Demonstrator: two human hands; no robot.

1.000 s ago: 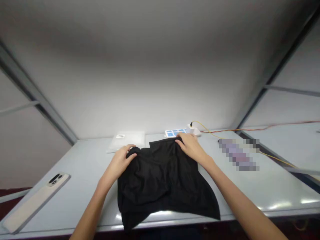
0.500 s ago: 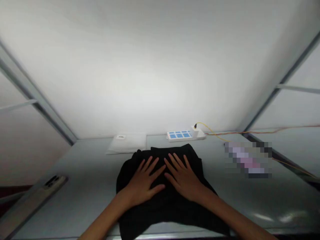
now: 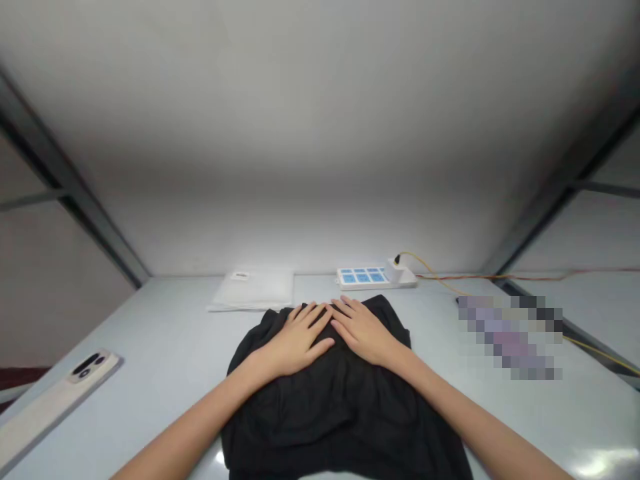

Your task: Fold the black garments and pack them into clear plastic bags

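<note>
Flatly, my left grip (image 3: 296,345) and right grip (image 3: 365,335) rest palm down on the far part of the black cloth (image 3: 320,413), fingers stretched and slightly spread, tips close together. The cloth lies rumpled at the near middle of the table (image 3: 155,353), right of the pale phone (image 3: 47,410).

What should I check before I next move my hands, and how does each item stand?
1. Left hand flat on the cloth: ok.
2. Right hand flat on the cloth: ok.
3. Cloth free of wrinkles: not ok, creases show below the hands.
4. Cloth clear of the power strip: ok, table shows between them.
5. Cloth clear of the phone: ok, it lies apart at left.
6. Cloth's underside free of folds: cannot tell, hidden.
</note>
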